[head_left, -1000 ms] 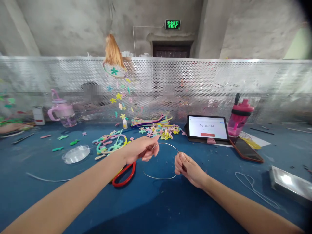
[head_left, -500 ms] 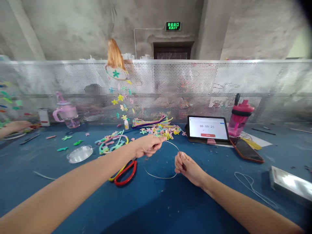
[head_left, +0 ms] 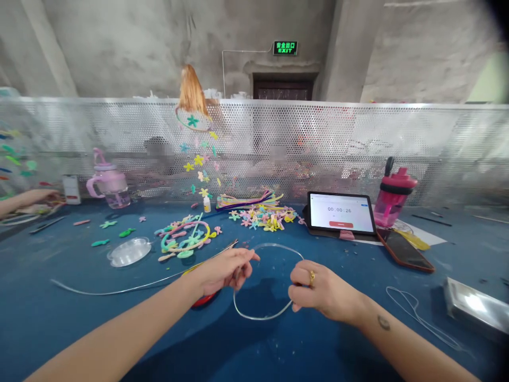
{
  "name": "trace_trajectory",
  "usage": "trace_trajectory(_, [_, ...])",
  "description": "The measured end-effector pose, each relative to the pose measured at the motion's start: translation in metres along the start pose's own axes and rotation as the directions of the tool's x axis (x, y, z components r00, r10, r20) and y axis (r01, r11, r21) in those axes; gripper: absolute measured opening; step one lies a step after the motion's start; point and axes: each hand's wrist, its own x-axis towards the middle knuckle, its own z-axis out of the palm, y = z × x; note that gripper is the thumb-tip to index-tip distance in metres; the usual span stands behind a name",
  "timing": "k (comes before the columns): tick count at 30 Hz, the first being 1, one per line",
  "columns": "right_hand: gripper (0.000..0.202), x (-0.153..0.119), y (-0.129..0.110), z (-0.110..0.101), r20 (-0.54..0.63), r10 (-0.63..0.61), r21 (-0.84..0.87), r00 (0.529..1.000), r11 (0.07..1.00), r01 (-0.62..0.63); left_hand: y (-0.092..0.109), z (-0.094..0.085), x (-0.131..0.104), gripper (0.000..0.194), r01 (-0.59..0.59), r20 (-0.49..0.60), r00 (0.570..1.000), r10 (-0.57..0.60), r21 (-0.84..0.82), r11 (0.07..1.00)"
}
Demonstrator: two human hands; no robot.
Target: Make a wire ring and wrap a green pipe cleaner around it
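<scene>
A thin, pale, translucent wire is bent into a rough ring between my hands, just above the blue table. My left hand pinches the ring's left side, its index finger pointing right. On the right side, my right hand has its fingers curled round the wire, back of the hand up, a ring on one finger. Partly hidden beneath my left hand and wrist lie scissors with red and yellow handles. A long strand stretches left across the table; whether it joins the ring cannot be seen.
Behind my hands lie a pile of pastel flower shapes, bundled fuzzy stems and a decorated hoop. A clear dish sits left. A tablet, phone, pink bottle and metal box stand right. Another person's hand is far left.
Both hands have come lower and nearer, the left one also moving left. My right hand has turned back-up. The wire ring looks wider, and the scissor blades now show beyond my left hand.
</scene>
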Motion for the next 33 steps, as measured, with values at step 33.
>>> trace_trajectory(33, [0.036, 0.003, 0.014, 0.051, 0.024, 0.627, 1.0, 0.778, -0.01, -0.023, -0.011, 0.0, -0.014, 0.04, -0.402, 0.055, 0.91, 0.411, -0.128, 0.907])
